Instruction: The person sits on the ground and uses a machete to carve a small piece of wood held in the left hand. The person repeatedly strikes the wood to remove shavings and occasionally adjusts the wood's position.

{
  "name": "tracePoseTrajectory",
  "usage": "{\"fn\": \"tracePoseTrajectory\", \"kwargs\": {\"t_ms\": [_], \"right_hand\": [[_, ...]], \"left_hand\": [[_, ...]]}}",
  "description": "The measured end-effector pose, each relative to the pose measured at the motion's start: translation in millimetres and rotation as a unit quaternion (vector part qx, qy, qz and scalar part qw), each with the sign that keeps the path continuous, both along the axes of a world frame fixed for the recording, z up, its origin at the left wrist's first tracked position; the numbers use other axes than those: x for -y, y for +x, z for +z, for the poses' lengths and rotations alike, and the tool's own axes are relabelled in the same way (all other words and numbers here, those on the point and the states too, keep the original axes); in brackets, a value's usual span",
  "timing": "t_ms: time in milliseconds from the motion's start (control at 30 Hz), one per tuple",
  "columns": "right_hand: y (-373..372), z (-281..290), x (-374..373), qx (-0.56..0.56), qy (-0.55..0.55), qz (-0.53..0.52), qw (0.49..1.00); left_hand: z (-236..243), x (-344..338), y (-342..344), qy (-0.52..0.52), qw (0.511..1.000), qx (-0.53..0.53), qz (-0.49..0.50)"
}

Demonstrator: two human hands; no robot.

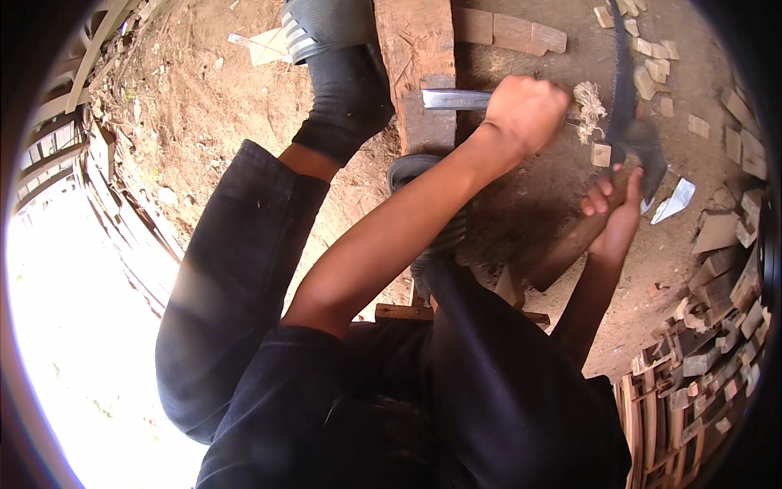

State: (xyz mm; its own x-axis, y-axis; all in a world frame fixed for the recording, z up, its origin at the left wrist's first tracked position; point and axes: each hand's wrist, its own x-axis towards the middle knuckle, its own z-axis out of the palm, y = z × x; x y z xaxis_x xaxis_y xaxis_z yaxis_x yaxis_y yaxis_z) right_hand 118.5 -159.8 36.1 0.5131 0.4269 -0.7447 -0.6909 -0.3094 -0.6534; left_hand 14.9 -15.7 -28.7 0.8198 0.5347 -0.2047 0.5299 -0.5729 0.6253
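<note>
My left hand (528, 118) is closed in a fist round a chisel, its flat metal blade (456, 99) lying across a reddish wooden beam (414, 49). At the far side of that fist sits a pale frayed tuft (588, 106); whether it belongs to the chisel cannot be told. To the right and nearer, my right hand (617, 213) grips the wooden handle (570, 248) of a striking tool with a dark head (648, 155), blurred. It looks like a hammer or an adze. The head is apart from the chisel.
My socked, sandalled left foot (334, 33) is beside the beam; the other shoe (411, 169) is at its near end. A saw blade (623, 73) lies at the upper right. Wood offcuts (652, 69) are scattered there, with a larger pile (717, 350) along the right.
</note>
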Motion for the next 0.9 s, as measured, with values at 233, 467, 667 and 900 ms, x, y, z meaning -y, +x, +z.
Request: {"fn": "tracePoseTrajectory", "kwargs": {"t_ms": [233, 467, 667, 900], "right_hand": [[-12, -5, 5, 0.025, -0.05, 0.033, 0.998], [-13, 4, 8, -0.004, -0.093, 0.123, 0.988], [-14, -10, 8, 0.003, -0.01, -0.002, 1.0], [-2, -11, 10, -0.019, 0.026, -0.071, 0.997]], "left_hand": [[-4, 2, -2, 0.004, 1.0, 0.005, 0.001], [-4, 1, -4, -0.008, 1.0, -0.008, -0.006], [-9, 2, 2, 0.001, 1.0, 0.002, 0.015], [-5, 0, 2, -0.022, 1.0, -0.005, 0.009]]}}
